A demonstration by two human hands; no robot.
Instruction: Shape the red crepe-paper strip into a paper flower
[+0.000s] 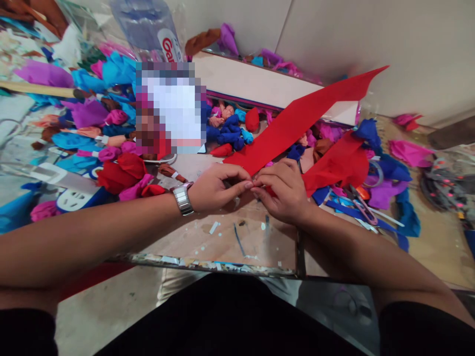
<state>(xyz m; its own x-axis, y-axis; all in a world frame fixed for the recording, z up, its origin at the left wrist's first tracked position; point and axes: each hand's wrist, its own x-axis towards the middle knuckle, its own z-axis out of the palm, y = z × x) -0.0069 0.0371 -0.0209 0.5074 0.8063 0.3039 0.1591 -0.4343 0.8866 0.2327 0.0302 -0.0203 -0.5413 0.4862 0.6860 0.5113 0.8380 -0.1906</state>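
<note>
My left hand (218, 188), with a metal watch (183, 199) on its wrist, is closed, thumb and finger pinched together. My right hand (284, 190) meets it fingertip to fingertip, also in a pinch. Between them they grip the lower end of a long red crepe paper strip (293, 123), whose held edge is mostly hidden by my fingers. The strip slants up to the right, its far tip raised over a white board. Another piece of red crepe paper (339, 165) lies just beyond my right hand.
Crumpled crepe paper flowers (120, 173) and scraps crowd the left of the wooden table (222, 242). A large plastic bottle (144, 29) stands behind. A white board (245, 81) lies at the back. Scissors (363, 205) and a tape roll (374, 174) are at right.
</note>
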